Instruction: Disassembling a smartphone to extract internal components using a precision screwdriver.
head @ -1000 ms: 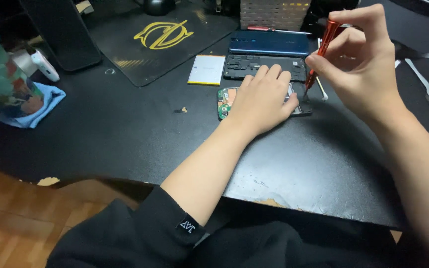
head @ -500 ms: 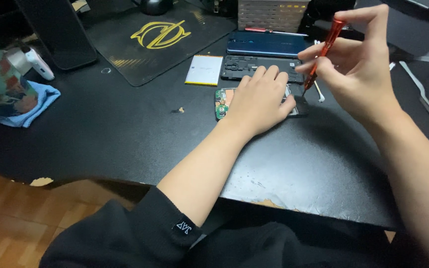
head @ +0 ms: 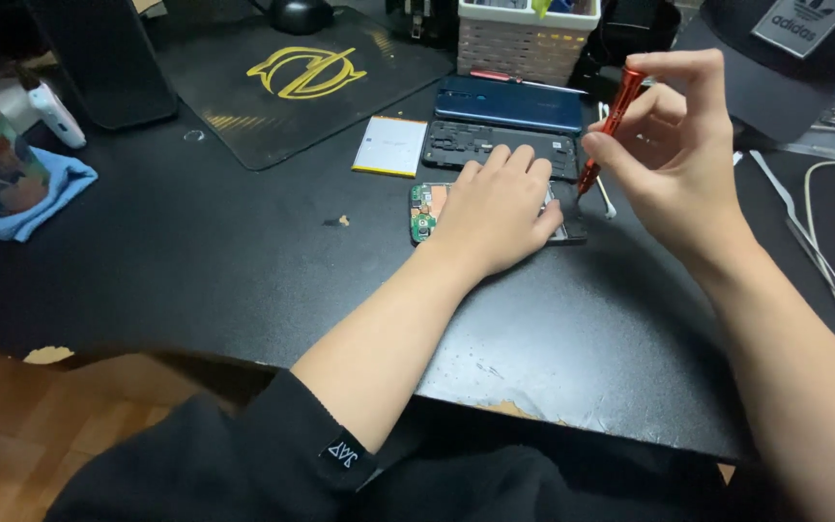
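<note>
My left hand (head: 495, 208) lies flat on an opened phone (head: 424, 211), whose green circuit board shows at its left end. My right hand (head: 674, 159) pinches a slim red screwdriver (head: 611, 126), held nearly upright with its tip down at the phone's right end. Just behind the phone lie a black inner frame (head: 466, 145), a blue back cover (head: 504, 101) and a flat white battery (head: 390, 147).
A black mat with a yellow emblem (head: 302, 82) lies at the back left, a woven basket (head: 524, 39) behind the parts. A blue cloth (head: 41, 198) with a bottle sits far left. White cables (head: 823, 242) run along the right. The desk's front edge is chipped.
The view has shifted slightly. My right hand with the screwdriver has lowered a little toward the phone's right end. My left hand stays pressed on the phone.
</note>
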